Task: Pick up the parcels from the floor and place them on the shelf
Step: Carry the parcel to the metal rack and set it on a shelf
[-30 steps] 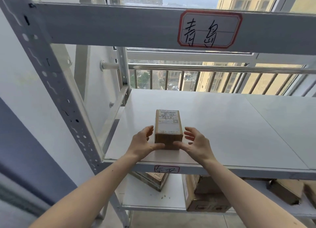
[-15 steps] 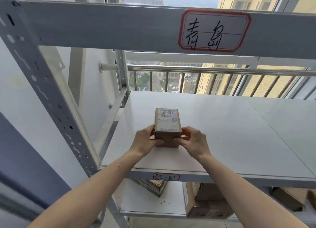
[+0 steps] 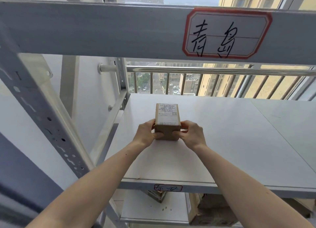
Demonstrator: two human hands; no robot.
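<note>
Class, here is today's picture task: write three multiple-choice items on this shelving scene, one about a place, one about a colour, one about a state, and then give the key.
1. Where is the parcel?
A on the floor
B on the white shelf board
C on the window rail

2. What colour is the border of the big label on the upper beam?
A red
B green
C black

3. How is the parcel held?
A left hand only
B untouched
C both hands, with the right hand

Key: B, it rests on the board; A, a red outline; C, a hand grips each side.
</note>
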